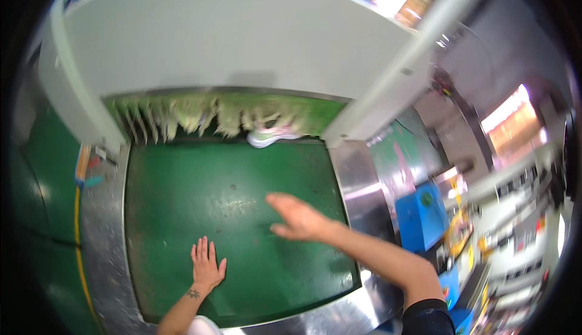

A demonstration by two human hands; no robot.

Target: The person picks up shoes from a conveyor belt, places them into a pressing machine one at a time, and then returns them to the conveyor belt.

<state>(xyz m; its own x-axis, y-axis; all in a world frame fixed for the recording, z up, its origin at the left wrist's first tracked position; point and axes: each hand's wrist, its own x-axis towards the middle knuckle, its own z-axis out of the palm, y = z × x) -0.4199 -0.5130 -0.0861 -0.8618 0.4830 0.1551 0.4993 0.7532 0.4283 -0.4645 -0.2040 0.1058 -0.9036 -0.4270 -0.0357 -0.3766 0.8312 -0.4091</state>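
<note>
A green conveyor belt point(236, 180) lies before me. My left hand point(208, 267) is over its near left part, palm down, holding nothing; I cannot tell whether it touches the belt. Blurred and also bare of any object, my right hand point(300, 219) hovers over the middle right of the belt, thumb apart from the fingers. Ahead of both hands, a light-coloured shoe point(268, 136) with a white sole sits at the machine's opening. Frayed, pale curtain strips point(227, 117) hang over part of it and hide its far end.
A grey machine housing point(236, 35) rises above the opening. Metal edging point(104, 235) frames the belt, with small tools or scraps on its left side. Blue bins point(420, 217) stand to the right. A white rounded thing point(203, 326) shows beside my left forearm.
</note>
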